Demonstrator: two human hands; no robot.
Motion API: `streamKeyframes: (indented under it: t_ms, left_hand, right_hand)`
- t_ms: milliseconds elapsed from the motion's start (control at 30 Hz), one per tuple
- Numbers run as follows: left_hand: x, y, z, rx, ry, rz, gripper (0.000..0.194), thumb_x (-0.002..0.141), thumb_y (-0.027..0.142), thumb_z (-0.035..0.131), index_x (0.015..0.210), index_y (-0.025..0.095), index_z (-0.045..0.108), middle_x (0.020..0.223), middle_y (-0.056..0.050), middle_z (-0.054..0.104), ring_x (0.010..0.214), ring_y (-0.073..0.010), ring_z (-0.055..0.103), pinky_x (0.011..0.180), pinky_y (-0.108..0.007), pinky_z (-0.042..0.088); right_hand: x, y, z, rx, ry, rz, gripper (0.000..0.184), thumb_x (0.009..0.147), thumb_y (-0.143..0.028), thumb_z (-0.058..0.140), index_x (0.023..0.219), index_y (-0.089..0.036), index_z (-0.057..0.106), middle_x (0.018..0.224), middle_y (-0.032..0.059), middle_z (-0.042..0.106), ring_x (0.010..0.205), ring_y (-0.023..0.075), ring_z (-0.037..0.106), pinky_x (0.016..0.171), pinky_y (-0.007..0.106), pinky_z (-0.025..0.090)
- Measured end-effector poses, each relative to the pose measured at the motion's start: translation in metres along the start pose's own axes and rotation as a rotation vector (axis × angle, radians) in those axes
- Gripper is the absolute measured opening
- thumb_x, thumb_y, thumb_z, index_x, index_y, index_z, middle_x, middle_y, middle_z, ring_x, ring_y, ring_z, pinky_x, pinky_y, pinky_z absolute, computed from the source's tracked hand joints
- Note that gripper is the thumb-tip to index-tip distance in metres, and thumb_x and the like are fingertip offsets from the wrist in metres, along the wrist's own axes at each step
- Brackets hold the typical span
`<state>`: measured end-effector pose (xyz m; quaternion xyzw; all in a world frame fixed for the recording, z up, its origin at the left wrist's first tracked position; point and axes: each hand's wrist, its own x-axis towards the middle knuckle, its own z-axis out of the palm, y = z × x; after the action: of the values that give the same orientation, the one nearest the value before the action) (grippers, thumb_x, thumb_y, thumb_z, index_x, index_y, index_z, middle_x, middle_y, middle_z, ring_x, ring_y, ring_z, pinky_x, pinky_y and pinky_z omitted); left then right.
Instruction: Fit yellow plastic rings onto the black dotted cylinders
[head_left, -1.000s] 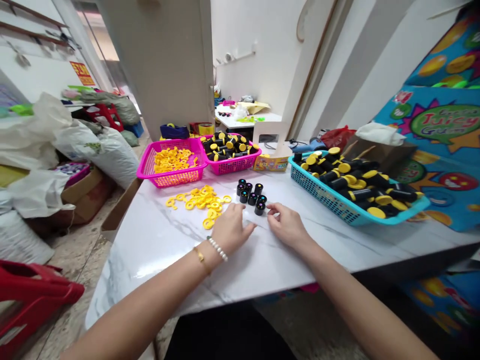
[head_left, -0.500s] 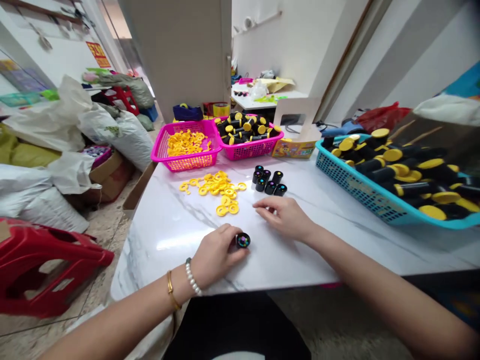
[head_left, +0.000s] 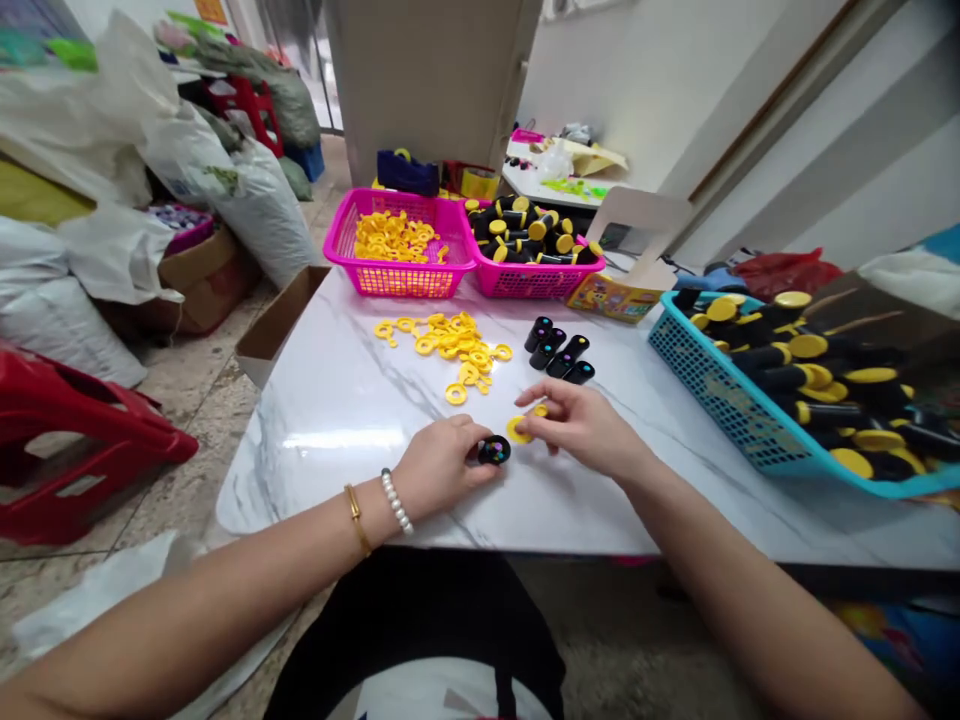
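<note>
My left hand (head_left: 444, 462) grips a short black cylinder (head_left: 495, 450) near the table's front edge; small coloured bits show in its round top. Just to its right, my right hand (head_left: 589, 425) pinches a yellow plastic ring piece (head_left: 518, 430) with a small tab, held close to the cylinder but apart from it. A loose pile of similar yellow ring pieces (head_left: 457, 340) lies beyond my left hand. Behind my right hand stand several black cylinders (head_left: 559, 350) in a cluster, with coloured dots on their tops.
At the back, one pink basket (head_left: 397, 283) holds yellow pieces and another pink basket (head_left: 536, 283) holds black-and-yellow cylinders. A blue basket (head_left: 739, 425) of larger-looking black-and-yellow cylinders stands right. Beside the pink baskets is a printed cardboard box (head_left: 615, 298). A red stool (head_left: 67, 450) stands left.
My right hand, which held no visible piece, now has a yellow ring piece and is close to the cylinder. My left hand still grips the cylinder. The camera view has shifted.
</note>
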<state>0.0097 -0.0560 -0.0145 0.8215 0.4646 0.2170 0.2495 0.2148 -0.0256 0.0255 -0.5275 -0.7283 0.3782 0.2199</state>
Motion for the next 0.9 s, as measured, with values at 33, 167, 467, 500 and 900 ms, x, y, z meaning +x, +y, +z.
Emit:
streamKeyframes:
  t_ms: [33,167,467,500,900]
  left_hand:
    - [0.001,0.0,0.001,0.003,-0.007,-0.005,0.018,0.076,0.035,0.067,0.087,0.02,0.066,0.076,-0.001,0.057,0.069,-0.0144,0.054,0.064,-0.025,0.039]
    - [0.002,-0.001,0.003,0.0,-0.008,0.002,0.021,0.08,0.041,0.061,0.086,0.022,0.067,0.074,-0.001,0.058,0.067,-0.014,0.055,0.062,-0.024,0.038]
    - [0.001,-0.002,0.002,-0.018,-0.005,0.015,0.018,0.08,0.037,0.062,0.09,0.024,0.068,0.077,-0.001,0.061,0.07,-0.015,0.057,0.063,-0.024,0.038]
    - [0.001,-0.001,0.002,-0.024,-0.008,0.02,0.018,0.079,0.038,0.062,0.09,0.024,0.068,0.077,-0.001,0.062,0.071,-0.0153,0.057,0.064,-0.025,0.038]
    - [0.006,-0.003,-0.004,0.025,-0.104,0.044,0.023,0.081,0.041,0.062,0.092,0.022,0.065,0.082,-0.002,0.066,0.074,-0.0171,0.059,0.063,-0.025,0.036]
  right_hand:
    - [-0.007,0.001,0.001,0.145,-0.045,0.06,0.025,0.076,-0.038,0.066,0.092,-0.019,0.062,0.069,0.0006,0.065,0.05,0.0103,0.05,0.049,0.023,0.04]
    - [-0.016,0.003,0.016,0.384,-0.081,0.128,0.026,0.07,-0.037,0.073,0.082,-0.016,0.067,0.069,0.0011,0.063,0.05,0.008,0.048,0.044,0.021,0.038]
    - [-0.002,-0.009,0.033,0.505,-0.112,0.229,0.03,0.069,-0.04,0.073,0.077,-0.017,0.056,0.06,-0.0008,0.063,0.047,0.0102,0.056,0.044,0.023,0.049]
    - [-0.003,-0.01,0.033,0.522,-0.117,0.234,0.031,0.069,-0.04,0.073,0.077,-0.017,0.055,0.06,-0.001,0.063,0.047,0.0104,0.057,0.045,0.023,0.049]
    - [-0.007,-0.007,0.029,0.457,-0.057,0.177,0.027,0.074,-0.038,0.071,0.078,-0.015,0.056,0.065,0.0012,0.066,0.052,0.0108,0.06,0.05,0.021,0.049]
